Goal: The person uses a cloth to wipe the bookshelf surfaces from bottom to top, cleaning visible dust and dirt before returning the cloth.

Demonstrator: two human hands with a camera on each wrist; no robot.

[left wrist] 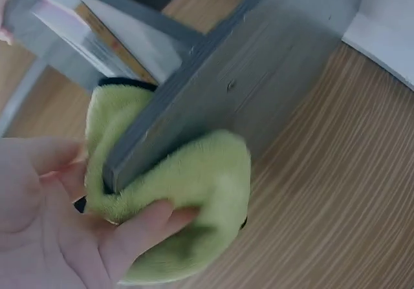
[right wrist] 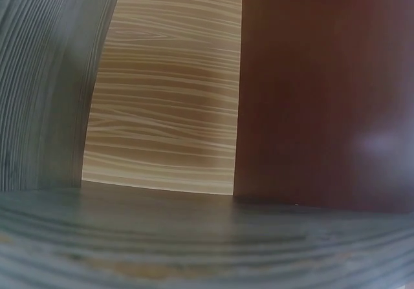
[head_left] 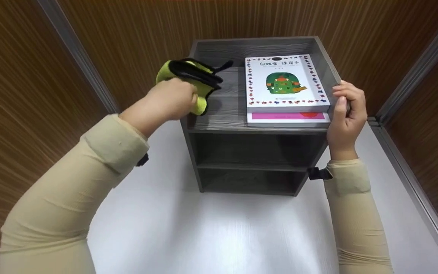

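My left hand grips a yellow-green cloth with black edging at the left side of a grey wood-grain shelf unit. In the left wrist view the cloth is folded over the side panel's edge, thumb on one face and fingers on the other. My right hand holds the top of the right side panel, fingers over its outer edge and thumb inside. That hand does not show in the right wrist view, only grey boards close to the camera.
On the unit's top lie two stacked books: a white one with a green cover picture, and a pink-and-white one under it. Two open compartments sit below. Brown wood-grain panels stand behind and at both sides, over a white floor.
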